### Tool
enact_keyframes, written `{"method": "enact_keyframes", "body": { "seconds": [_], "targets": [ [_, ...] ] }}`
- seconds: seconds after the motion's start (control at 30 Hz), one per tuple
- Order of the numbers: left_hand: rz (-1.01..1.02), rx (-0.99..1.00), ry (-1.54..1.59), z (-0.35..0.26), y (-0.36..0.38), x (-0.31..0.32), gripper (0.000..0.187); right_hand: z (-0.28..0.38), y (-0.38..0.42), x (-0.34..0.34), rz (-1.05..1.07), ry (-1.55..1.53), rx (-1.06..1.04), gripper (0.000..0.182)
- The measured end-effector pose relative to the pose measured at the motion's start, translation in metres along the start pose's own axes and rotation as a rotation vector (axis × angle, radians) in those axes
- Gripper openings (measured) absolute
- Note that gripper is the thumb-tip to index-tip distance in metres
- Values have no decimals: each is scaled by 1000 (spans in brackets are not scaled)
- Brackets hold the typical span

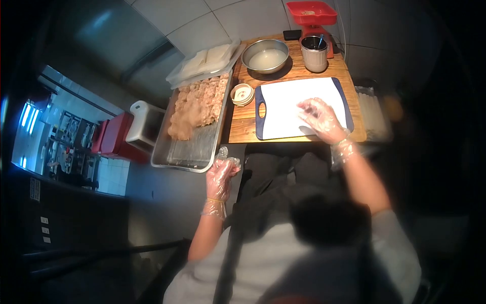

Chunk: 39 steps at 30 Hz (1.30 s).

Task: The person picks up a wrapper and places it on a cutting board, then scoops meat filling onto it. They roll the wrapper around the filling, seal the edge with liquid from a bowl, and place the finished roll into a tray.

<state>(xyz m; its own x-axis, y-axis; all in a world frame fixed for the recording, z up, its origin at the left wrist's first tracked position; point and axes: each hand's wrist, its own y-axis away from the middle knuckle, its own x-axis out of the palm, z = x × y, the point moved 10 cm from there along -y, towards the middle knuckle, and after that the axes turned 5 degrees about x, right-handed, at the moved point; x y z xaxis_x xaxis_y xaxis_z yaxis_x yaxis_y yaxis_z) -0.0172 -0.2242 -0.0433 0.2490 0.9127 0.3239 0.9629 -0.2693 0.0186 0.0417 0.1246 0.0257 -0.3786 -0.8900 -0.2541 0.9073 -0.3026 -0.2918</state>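
Observation:
My left hand (221,175), in a clear plastic glove, is at the near right corner of a metal tray (192,154). Its fingers are bent but apart, and nothing shows in them. Several rows of pale, minced-looking portions (200,101) fill the far part of the tray. Over a white cutting board with a dark blue edge (283,109) is my right hand (320,119), also gloved. Its fingers curl loosely with a gap to the thumb, and no object is visible between them.
A metal bowl of cloudy liquid (265,57), a stack of round lids (242,95) and a cup with a dark top (314,57) stand on the wooden table (243,126). Behind is a red scale (312,14). Plastic containers (205,62) lie beyond the tray; another (372,114) is at the right.

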Motion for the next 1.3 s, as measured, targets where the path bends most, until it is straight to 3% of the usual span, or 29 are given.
{"method": "enact_keyframes", "body": {
  "seconds": [0.03, 0.07, 0.13, 0.33, 0.4, 0.47, 0.53, 0.6, 0.63, 0.67, 0.8, 0.83, 0.87, 0.93, 0.97, 1.07, 1.17, 1.2, 1.27, 1.3],
  "targets": [
    [20, 18, 7, -4, 0, 5, 12, 1, -7, -7, -52, 3, -84, 24],
    [41, 36, 11, -10, -1, 11, 11, -10, -17, -11, -71, -181, -63, 23],
    [77, -27, 91, -10, 1, 23, 11, -4, -30, -17, -72, -210, 29, 25],
    [226, -199, 174, 20, -12, 66, 16, 28, -1, 36, 139, -422, 78, 43],
    [220, -127, 316, 2, -36, 99, 22, 88, 20, 54, 236, -194, -51, 55],
    [274, -32, 491, -26, -73, 139, 27, 137, 35, 74, 273, -32, -443, 63],
    [222, -43, 644, -42, -109, 168, 34, 136, 39, 87, 246, 92, -425, 52],
    [78, -35, 552, -58, -115, 194, 46, 131, 32, 90, 157, 92, -506, 44],
    [88, -44, 548, -53, -122, 204, 53, 134, 31, 85, 63, 123, -674, 28],
    [159, -77, 553, -48, -125, 214, 50, 128, 26, 73, 16, 8, -649, 21],
    [226, -64, 453, -24, -124, 212, 51, 132, 16, 43, -271, 316, -834, 14],
    [231, -36, 427, -21, -124, 211, 51, 121, -2, 29, -250, 125, -649, 12],
    [188, -66, 417, -15, -126, 205, 54, 106, -14, 27, -201, 152, -515, 18],
    [105, -123, 393, -11, -130, 195, 60, 107, -13, 41, -1, -79, -272, 23],
    [95, -83, 342, -15, -134, 190, 66, 117, -1, 55, 128, -114, -268, 37],
    [-128, -142, 403, -28, -117, 195, 44, 119, 18, 69, 88, -28, -430, 29],
    [171, -149, 421, -2, -132, 207, 37, 107, 14, 57, 27, 78, -484, 17],
    [199, -168, 444, 9, -130, 207, 34, 114, 13, 42, -122, 95, -588, 14],
    [253, -207, 493, 33, -111, 215, 28, 98, -5, 25, -134, 82, -545, 12],
    [117, -185, 356, 44, -98, 208, 30, 90, -8, 27, -121, 117, -536, 13]
  ]
}}
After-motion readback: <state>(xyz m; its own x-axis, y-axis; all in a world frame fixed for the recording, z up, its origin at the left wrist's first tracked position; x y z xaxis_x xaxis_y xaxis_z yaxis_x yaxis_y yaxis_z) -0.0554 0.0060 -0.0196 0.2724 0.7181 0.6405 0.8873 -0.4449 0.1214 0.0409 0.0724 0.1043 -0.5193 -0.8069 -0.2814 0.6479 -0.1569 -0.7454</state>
